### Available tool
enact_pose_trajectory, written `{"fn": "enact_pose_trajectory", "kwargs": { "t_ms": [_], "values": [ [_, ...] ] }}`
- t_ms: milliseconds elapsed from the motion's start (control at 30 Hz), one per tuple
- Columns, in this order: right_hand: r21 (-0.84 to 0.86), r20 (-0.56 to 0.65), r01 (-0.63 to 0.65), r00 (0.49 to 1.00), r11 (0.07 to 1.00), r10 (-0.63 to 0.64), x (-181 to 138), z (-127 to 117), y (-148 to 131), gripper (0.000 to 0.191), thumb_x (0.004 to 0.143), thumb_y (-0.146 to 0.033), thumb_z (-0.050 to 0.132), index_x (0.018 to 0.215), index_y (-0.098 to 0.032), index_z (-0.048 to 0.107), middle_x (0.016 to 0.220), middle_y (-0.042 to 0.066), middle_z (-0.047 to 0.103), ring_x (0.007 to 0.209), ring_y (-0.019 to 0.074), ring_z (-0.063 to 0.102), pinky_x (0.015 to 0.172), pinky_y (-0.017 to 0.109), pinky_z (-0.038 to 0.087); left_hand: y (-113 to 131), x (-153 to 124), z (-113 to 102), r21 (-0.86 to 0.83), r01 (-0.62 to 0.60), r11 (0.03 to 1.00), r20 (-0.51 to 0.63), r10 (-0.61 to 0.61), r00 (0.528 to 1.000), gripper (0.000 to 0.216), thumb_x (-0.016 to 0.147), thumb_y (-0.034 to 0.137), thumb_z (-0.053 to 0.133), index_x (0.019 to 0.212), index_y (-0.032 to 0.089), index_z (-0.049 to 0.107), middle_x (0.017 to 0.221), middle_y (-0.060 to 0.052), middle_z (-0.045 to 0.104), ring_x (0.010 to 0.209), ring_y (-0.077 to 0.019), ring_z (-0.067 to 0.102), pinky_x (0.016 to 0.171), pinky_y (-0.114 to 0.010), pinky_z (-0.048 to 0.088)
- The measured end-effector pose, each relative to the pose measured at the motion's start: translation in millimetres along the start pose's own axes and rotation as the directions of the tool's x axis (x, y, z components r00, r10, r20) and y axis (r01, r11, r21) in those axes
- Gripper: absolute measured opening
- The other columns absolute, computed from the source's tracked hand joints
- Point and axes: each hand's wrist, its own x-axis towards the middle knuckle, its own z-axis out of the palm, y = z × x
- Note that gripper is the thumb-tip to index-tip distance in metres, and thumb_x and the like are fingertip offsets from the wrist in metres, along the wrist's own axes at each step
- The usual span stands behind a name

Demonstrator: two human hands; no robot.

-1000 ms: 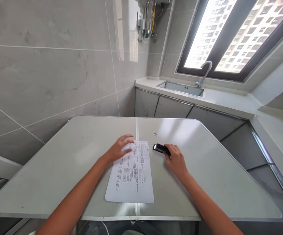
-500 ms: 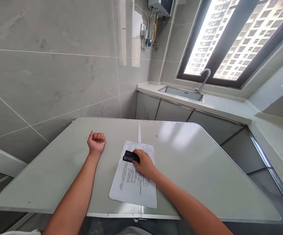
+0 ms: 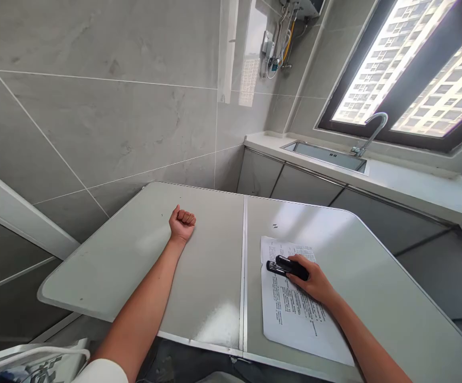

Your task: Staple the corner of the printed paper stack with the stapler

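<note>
A printed sheet of paper (image 3: 295, 314) lies on the right half of a grey folding table (image 3: 135, 266). My right hand (image 3: 314, 279) is closed round a black stapler (image 3: 285, 266) that rests on the paper's upper left part. My left hand (image 3: 182, 223) is a fist with nothing visible in it, resting on the table's left half, well apart from the paper.
Two small staples or bits (image 3: 274, 226) lie on the table beyond the paper. Behind stands a counter with a steel sink (image 3: 322, 155) and tap (image 3: 370, 133) under a window. A tiled wall runs along the left. A white object (image 3: 31, 361) sits at the lower left.
My right hand brought the stapler from the table onto the paper's top. My left hand left the paper, moved left and closed into a fist. The camera swung left.
</note>
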Motion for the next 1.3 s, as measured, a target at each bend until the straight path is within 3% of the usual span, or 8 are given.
{"fn": "enact_pose_trajectory", "kwargs": {
  "t_ms": [200,367,533,633,733,867,1100,1300],
  "values": [
    [0.008,0.013,0.02,1.0,1.0,-0.02,0,3,-7,0.031,0.092,-0.04,0.063,0.118,-0.024,0.06,0.105,0.007,0.07,0.091,0.0247,0.067,0.081,0.038,0.055,1,1,-2,0.048,-0.013,0.999,-0.033,0.014,0.999,0.062,0.097,0.036,0.055,0.06,0.02,0.008,0.048,0.005,0.013,0.041,-0.01,0.025,0.043,-0.029,0.021],
    [0.045,0.066,0.034,0.997,0.998,-0.037,2,-1,-8,0.031,0.09,-0.04,0.063,0.117,-0.024,0.062,0.105,0.008,0.07,0.09,0.0251,0.066,0.08,0.038,0.055,1,-3,-1,0.063,-0.004,0.998,0.021,0.002,1.0,0.066,0.097,0.05,0.054,0.06,0.02,0.008,0.051,0.005,0.01,0.043,-0.0103,0.023,0.043,-0.029,0.02],
    [0.1,0.102,0.081,0.991,0.992,-0.091,4,-3,-6,0.035,0.092,-0.047,0.064,0.119,-0.024,0.062,0.109,0.009,0.068,0.093,0.0259,0.064,0.082,0.039,0.054,0,-8,2,0.075,0.011,0.997,0.038,-0.014,0.999,0.065,0.097,0.044,0.055,0.06,0.02,0.008,0.051,0.004,0.01,0.044,-0.0107,0.024,0.044,-0.03,0.022],
    [0.173,-0.035,0.109,0.994,0.979,-0.104,6,-5,-4,0.038,0.098,-0.053,0.051,0.119,-0.025,0.065,0.116,0.01,0.067,0.102,0.0272,0.062,0.088,0.04,0.053,-1,-6,3,0.08,0.028,0.996,0.02,-0.03,0.999,0.065,0.096,0.044,0.057,0.06,0.02,0.008,0.052,0.005,0.011,0.044,-0.0108,0.024,0.044,-0.029,0.022],
    [0.196,-0.283,0.031,0.959,0.98,0.026,8,-8,6,0.046,0.105,-0.05,0.031,0.103,-0.024,0.069,0.108,0.009,0.069,0.1,0.0257,0.062,0.089,0.039,0.051,-2,-4,1,0.092,0.042,0.995,0.006,-0.042,0.999,0.066,0.095,0.045,0.058,0.061,0.02,0.008,0.052,0.005,0.012,0.044,-0.0107,0.024,0.045,-0.029,0.023],
    [0.123,-0.458,-0.176,0.863,0.977,0.213,8,-19,28,0.045,0.1,-0.055,0.043,0.08,-0.023,0.068,0.083,0.006,0.069,0.082,0.0238,0.064,0.078,0.035,0.05,-1,-2,-1,0.094,0.026,0.995,0.023,-0.028,0.999,0.065,0.095,0.044,0.058,0.061,0.02,0.008,0.052,0.005,0.012,0.044,-0.0108,0.025,0.045,-0.029,0.023],
    [0.088,-0.537,-0.213,0.813,0.973,0.227,4,-25,27,0.047,0.1,-0.055,0.045,0.072,-0.022,0.065,0.077,0.005,0.069,0.075,0.0229,0.065,0.072,0.033,0.049,1,-1,-3,0.1,0.017,0.995,0.035,-0.02,0.999,0.064,0.095,0.038,0.06,0.062,0.02,0.008,0.052,0.005,0.011,0.043,-0.0101,0.025,0.043,-0.028,0.021],
    [0.114,-0.44,-0.033,0.894,0.993,0.08,5,-23,10,0.038,0.101,-0.051,0.047,0.086,-0.024,0.069,0.095,0.008,0.07,0.094,0.0262,0.064,0.085,0.039,0.05,2,-2,0,0.071,-0.004,0.997,0.033,0.002,0.999,0.063,0.094,0.035,0.059,0.063,0.02,0.007,0.052,0.005,0.011,0.043,-0.0105,0.024,0.043,-0.028,0.022]
  ]
}}
